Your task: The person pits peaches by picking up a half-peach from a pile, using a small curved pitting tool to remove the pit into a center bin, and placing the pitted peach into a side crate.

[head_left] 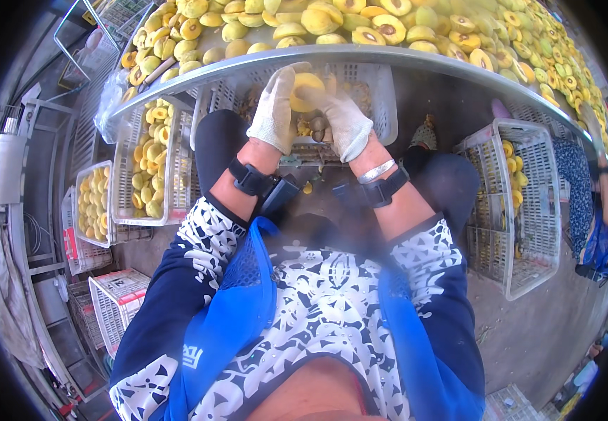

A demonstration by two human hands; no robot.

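My left hand, in a pale knit work glove, is closed on a halved yellow peach just below the table's near edge. My right hand, gloved alike, is at the peach half's right side; its fingers are blurred, so I cannot tell whether they grip anything. Under both hands, between my knees, stands a white plastic crate with brown pits and scraps inside. Beyond the hands, a metal-edged table carries a heap of halved peaches, some showing brown pits.
To the left, white crates hold peach halves, with a smaller filled crate beside them. At the right stands another crate with some halves. A handled tool lies on the table's left. Another person is at far right.
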